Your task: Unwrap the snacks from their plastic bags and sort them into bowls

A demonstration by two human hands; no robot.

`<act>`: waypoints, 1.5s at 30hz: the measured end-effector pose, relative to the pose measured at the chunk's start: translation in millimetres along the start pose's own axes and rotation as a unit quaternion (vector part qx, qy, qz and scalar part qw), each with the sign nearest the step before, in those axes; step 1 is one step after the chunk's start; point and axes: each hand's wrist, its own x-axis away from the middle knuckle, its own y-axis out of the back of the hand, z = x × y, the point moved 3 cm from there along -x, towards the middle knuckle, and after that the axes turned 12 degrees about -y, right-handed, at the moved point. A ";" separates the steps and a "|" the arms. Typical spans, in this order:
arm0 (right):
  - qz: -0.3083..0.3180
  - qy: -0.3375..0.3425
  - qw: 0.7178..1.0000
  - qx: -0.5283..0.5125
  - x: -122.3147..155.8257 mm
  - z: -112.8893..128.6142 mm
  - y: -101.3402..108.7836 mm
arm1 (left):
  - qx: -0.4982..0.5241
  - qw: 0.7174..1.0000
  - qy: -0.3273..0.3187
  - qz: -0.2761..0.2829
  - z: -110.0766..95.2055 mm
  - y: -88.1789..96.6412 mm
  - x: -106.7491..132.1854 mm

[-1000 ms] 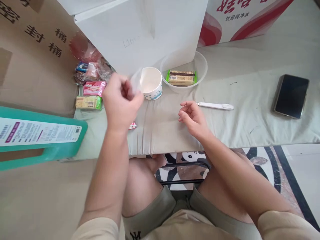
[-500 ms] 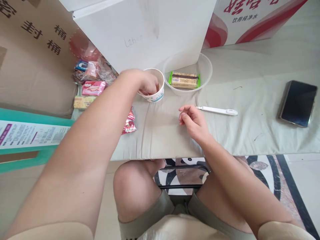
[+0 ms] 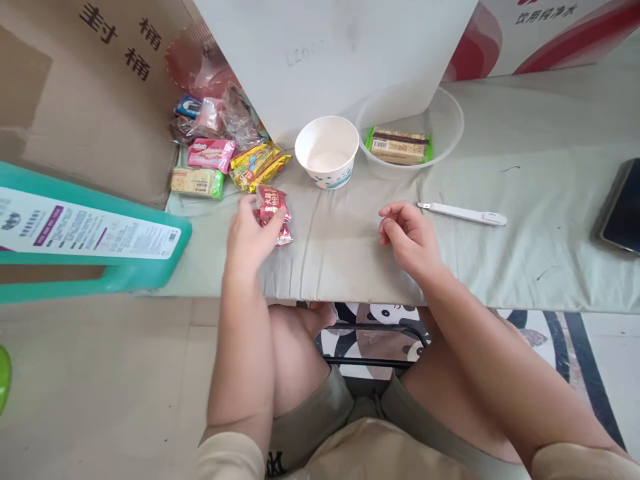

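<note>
My left hand (image 3: 250, 235) reaches around the shiny red snack packets (image 3: 273, 200) near the table's front, thumb on one side and fingers on the other. Its fingertips are partly hidden. On the cloth, my right hand (image 3: 407, 235) rests loosely curled, with a gap between thumb and index finger and nothing held. Just beyond it lies a white utility knife (image 3: 465, 213). Between and behind the hands stands a white paper cup (image 3: 327, 150), with nothing visible inside. A clear plastic bowl (image 3: 453, 143) beside the cup holds a green-ended wafer packet (image 3: 400, 145).
Yellow snack packets (image 3: 255, 165), a pink packet (image 3: 211, 155) and a pale green packet (image 3: 197, 182) lie to the left. A white box (image 3: 335, 60) stands behind. A teal plastic frame (image 3: 175, 267) borders the left side; a phone (image 3: 623, 213) lies far right.
My left hand has come out of the paper cup and moved down-left to the red packets. My right hand keeps its place near the knife. The view has shifted left.
</note>
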 end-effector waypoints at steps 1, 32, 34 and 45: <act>-0.003 0.001 1.000 0.007 1.3 -0.4 0.4 | -0.008 1.000 0.027 0.006 3.0 -5.8 1.4; -0.169 0.386 0.887 0.189 19.4 2.1 17.6 | 0.272 0.956 -0.090 0.062 -45.7 -87.8 26.9; -0.185 0.418 0.867 0.200 27.5 0.9 12.8 | 0.355 0.926 -0.015 0.127 -51.6 -94.3 30.0; -0.069 0.453 0.855 0.244 45.3 -0.7 -2.2 | 0.572 0.798 0.041 0.187 -88.2 -107.9 41.2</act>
